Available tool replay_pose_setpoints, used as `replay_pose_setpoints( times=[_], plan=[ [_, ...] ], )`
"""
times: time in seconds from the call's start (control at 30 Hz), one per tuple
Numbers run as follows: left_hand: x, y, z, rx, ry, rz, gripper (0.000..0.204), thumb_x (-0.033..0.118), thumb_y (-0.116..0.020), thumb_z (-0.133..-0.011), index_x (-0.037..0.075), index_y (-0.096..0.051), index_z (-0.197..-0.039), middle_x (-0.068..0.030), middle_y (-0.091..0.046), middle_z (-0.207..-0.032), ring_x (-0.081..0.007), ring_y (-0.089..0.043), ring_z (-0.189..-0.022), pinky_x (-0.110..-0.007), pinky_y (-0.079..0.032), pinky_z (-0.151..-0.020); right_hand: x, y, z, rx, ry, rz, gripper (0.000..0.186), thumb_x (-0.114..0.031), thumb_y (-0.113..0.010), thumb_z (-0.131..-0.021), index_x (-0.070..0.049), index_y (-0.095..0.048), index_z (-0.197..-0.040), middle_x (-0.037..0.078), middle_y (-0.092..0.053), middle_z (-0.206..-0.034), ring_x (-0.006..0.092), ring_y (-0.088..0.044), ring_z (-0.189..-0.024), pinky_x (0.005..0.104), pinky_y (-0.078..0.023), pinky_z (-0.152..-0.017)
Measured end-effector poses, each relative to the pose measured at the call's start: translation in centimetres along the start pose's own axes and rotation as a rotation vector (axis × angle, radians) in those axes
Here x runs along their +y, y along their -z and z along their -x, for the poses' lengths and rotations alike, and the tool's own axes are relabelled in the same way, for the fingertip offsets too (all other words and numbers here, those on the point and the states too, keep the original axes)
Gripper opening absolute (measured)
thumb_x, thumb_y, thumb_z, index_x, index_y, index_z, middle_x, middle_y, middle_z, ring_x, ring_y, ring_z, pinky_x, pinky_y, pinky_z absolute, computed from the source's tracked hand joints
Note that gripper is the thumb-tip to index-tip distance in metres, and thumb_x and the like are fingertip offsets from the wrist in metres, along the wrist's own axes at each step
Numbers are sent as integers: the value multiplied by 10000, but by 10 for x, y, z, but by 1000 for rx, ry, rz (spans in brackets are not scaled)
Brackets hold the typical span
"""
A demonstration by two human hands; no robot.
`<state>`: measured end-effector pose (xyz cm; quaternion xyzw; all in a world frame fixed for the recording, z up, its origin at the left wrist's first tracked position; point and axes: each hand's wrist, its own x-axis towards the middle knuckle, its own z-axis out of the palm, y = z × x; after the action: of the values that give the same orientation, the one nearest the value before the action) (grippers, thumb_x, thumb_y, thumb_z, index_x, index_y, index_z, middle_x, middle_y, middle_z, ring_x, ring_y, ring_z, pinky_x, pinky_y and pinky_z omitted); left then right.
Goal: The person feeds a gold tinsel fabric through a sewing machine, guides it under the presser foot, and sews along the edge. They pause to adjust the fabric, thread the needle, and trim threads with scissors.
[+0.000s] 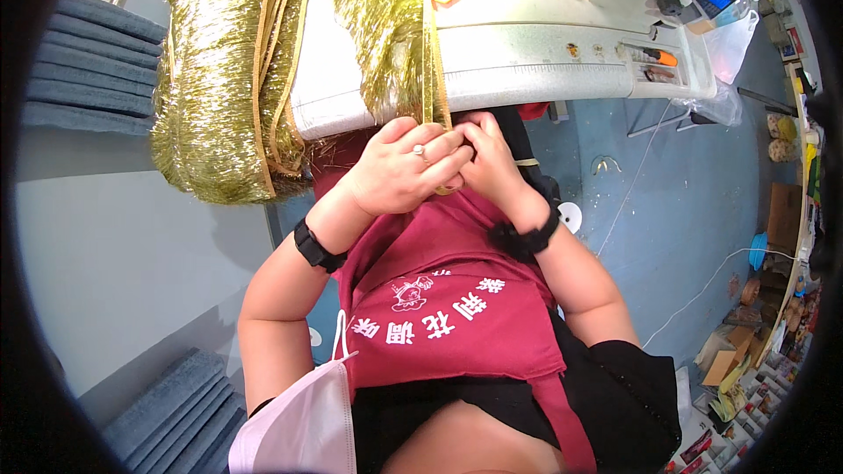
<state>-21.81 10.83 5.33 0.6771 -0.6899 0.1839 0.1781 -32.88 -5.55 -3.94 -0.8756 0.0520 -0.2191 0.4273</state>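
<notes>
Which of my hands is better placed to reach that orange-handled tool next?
Probably your right hand: it is closer to the orange-handled tool, which lies to the right. Your left hand is farther, at the gold band.

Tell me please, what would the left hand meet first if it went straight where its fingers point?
Probably the right hand: it lies just ahead of the left hand, perhaps already touching; depth is unclear.

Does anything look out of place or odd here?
Yes, two things: a white face mask hangs beside the left arm, an ear loop loose, seemingly not worn; and small pale scraps litter the blue floor, perhaps unswept.
</notes>
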Motion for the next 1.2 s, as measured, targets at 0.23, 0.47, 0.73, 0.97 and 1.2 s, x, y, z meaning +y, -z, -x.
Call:
replay_pose_setpoints(
  times=[0.23,0.47,0.73,0.97,1.2],
  plan=[
    [2,1,-25,-11,56,189,244,310,-703,-872,154,-672,-1056,20,-651,-959,-177,-604,-857,-334,-440,-768,-79,71,12,-209,127,-185,169,-111,-727,-864,-50,-650,-1002,134,-660,-995,351,-649,-999,464,-487,-949],
    [-32,46,-16,133,117,461,196,47,-737,-809,49,-667,-992,-70,-650,-869,-275,-608,-753,-391,-508,-731,-46,87,-79,171,29,-14,272,-186,-621,-985,-9,-693,-1180,199,-721,-1100,388,-680,-1011,451,-536,-921],
    [-23,15,-33,-292,-84,567,312,182,-811,-732,72,-625,-957,-67,-621,-834,-294,-638,-857,-407,-541,-753,-21,-112,-54,-486,5,380,364,-167,-577,-981,-6,-574,-1308,203,-651,-1242,327,-615,-1157,463,-415,-1064],
    [-12,-33,-9,-295,-83,579,199,202,-718,-821,79,-626,-947,-54,-645,-853,-269,-627,-863,-384,-534,-750,16,-51,3,-686,-123,-697,237,-26,-575,-969,-21,-637,-1198,165,-679,-1175,257,-650,-1084,376,-489,-994],
    [-5,-36,-2,-113,-76,522,192,205,-711,-854,72,-637,-970,-47,-635,-852,-249,-617,-844,-372,-523,-746,41,66,19,-795,-122,-595,420,-11,-562,-983,-24,-604,-1401,136,-625,-1434,254,-561,-1352,371,-435,-1124]
  ],
)
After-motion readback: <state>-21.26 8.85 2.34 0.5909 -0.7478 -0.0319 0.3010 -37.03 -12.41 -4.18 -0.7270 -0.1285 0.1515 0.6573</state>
